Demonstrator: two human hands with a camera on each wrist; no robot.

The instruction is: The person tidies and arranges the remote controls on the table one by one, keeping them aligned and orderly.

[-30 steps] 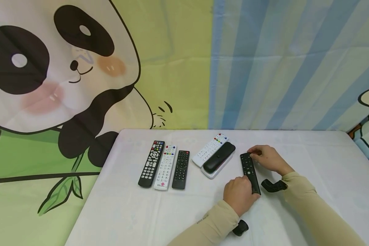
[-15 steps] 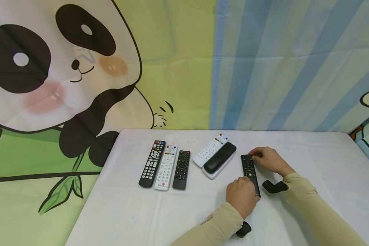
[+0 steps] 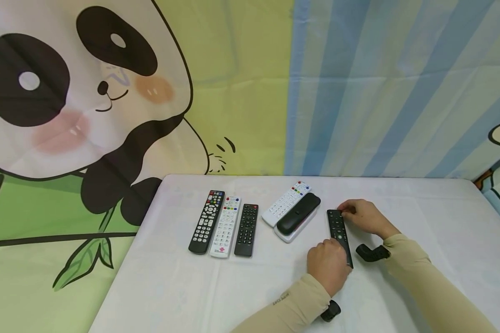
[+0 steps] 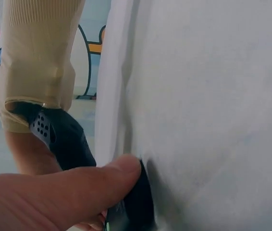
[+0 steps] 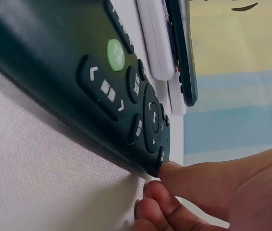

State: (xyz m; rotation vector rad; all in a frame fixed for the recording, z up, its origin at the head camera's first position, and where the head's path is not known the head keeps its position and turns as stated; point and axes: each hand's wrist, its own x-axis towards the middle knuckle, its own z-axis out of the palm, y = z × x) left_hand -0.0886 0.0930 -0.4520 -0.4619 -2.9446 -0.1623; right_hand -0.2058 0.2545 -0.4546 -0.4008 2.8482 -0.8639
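Note:
A black remote control (image 3: 338, 225) lies lengthwise on the right part of the white table in the head view. At its near end my left hand (image 3: 328, 266) grips it with curled fingers and covers part of the buttons. In the left wrist view, the left thumb (image 4: 124, 168) presses on the end of the remote. My right hand (image 3: 364, 216) pinches the far end from the right side. Up close in the right wrist view, that thumb (image 5: 174, 175) touches the remote's corner, fingers curled beneath, and a green button (image 5: 116, 54) shows.
Left of my hands, a black remote (image 3: 298, 213) lies face down on a white one (image 3: 284, 237), beside another white remote (image 3: 286, 203). Farther left, a black remote (image 3: 206, 223), a white remote (image 3: 225, 227) and a smaller black remote (image 3: 246, 230) lie side by side.
Both hands have shifted the black remote slightly toward the near edge and turned it a little straighter. The left hand moved slightly right and nearer. The other remotes stayed put.

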